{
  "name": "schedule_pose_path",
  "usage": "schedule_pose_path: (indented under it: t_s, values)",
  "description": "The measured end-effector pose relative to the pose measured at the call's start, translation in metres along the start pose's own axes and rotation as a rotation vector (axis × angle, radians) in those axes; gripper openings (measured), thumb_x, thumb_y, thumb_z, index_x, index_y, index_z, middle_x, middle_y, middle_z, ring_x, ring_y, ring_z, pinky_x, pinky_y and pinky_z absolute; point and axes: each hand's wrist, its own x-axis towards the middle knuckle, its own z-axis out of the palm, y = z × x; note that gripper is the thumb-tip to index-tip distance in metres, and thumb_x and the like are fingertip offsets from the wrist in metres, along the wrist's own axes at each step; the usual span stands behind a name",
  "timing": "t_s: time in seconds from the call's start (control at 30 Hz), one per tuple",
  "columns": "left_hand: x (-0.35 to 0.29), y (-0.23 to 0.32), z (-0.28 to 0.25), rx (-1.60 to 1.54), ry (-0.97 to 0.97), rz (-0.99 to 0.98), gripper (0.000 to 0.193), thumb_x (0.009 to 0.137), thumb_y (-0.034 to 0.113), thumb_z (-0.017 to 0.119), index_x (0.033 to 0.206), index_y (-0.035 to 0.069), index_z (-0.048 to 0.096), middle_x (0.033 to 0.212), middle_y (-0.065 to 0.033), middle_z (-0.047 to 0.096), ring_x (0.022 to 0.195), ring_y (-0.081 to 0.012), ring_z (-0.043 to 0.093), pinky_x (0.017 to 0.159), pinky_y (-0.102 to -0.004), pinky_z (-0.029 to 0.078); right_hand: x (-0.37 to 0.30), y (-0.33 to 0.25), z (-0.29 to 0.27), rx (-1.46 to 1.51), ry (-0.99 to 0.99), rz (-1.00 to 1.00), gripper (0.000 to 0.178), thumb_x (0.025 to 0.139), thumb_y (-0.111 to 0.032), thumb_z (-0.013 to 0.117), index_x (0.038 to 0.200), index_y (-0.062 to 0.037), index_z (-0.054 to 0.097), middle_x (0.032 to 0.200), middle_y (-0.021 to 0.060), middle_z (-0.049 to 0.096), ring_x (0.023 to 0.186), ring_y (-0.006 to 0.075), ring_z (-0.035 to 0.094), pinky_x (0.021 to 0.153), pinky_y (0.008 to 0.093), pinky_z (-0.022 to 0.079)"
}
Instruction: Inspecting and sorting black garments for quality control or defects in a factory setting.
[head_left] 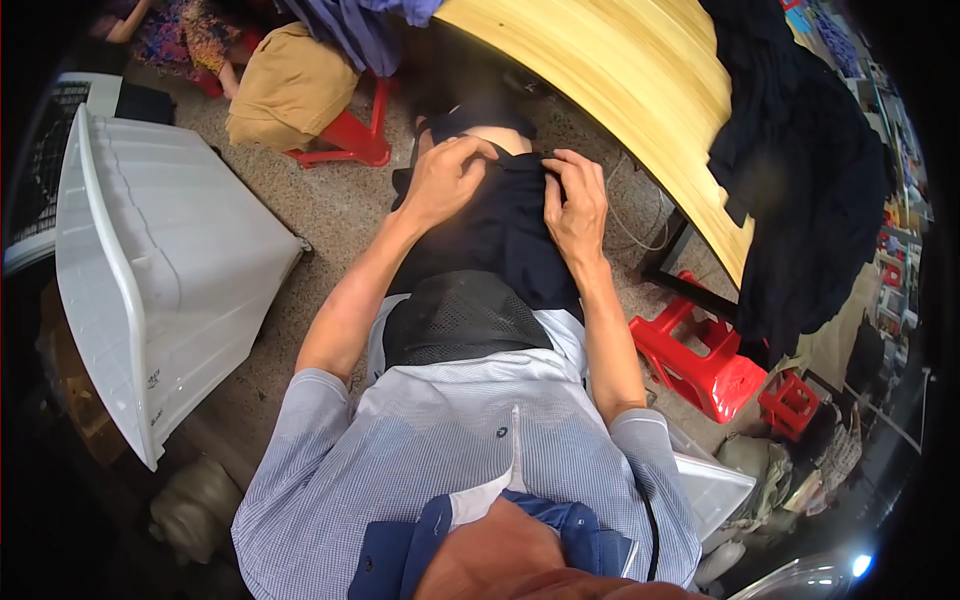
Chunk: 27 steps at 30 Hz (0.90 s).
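Note:
Dark navy cloth (500, 215) lies spread over my lap, with bare skin showing just beyond its far edge. My left hand (447, 182) rests at the far left of this cloth, its thumb and fingers bent together on the fabric. At the far right corner, my right hand (577, 205) has its fingers curled over the edge, the thumb close to the forefinger. Both hands look closed on the cloth, a short stretch of it lying between them. Nearer my waist is a black mesh piece (462, 318), in front of my checked shirt.
A pale wooden table (620, 60) curves ahead to the right, dark cloth (800, 190) heaped on its end. Red stools (700, 350) stand below it. To my left is a large white bin (180, 240); beyond it, tan cloth (290, 85) covers a red stool. Another person sits far left.

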Motion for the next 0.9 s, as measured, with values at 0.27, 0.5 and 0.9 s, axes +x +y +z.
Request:
schedule_pose_path:
  t_s: [0.27,0.5,0.9]
  values:
    - [-0.006,-0.002,0.004,-0.089,0.003,-0.167,0.021,0.098,0.017,0.074,0.114,0.004,0.076,0.106,-0.0053,0.079,0.064,-0.0088,0.051,0.057,-0.0321,0.041,0.001,-0.021,0.027,0.075,-0.157,-0.12,0.018,0.087,0.002,0.083,0.103,-0.0025,0.078,0.099,0.0107,0.076,0.093,0.0309,0.072,0.083,0.0412,0.059]
    - [-0.001,-0.024,0.008,-0.146,-0.002,-0.307,0.022,0.105,0.021,0.073,0.111,0.0,0.075,0.105,-0.0043,0.077,0.092,-0.0056,0.063,0.082,-0.0275,0.051,0.0,-0.026,0.02,-0.006,-0.198,-0.253,0.02,0.087,-0.001,0.082,0.106,-0.0063,0.079,0.101,0.0066,0.073,0.092,0.0283,0.07,0.079,0.0392,0.056]
    - [-0.001,-0.002,0.002,-0.55,-0.041,-0.445,0.015,0.102,0.013,0.077,0.112,0.002,0.08,0.101,0.0024,0.075,0.09,-0.0028,0.062,0.08,-0.0217,0.05,0.015,-0.028,0.014,-0.061,-0.494,-0.208,0.021,0.091,-0.01,0.078,0.112,-0.008,0.08,0.106,0.0062,0.07,0.104,0.0282,0.066,0.091,0.0412,0.05]
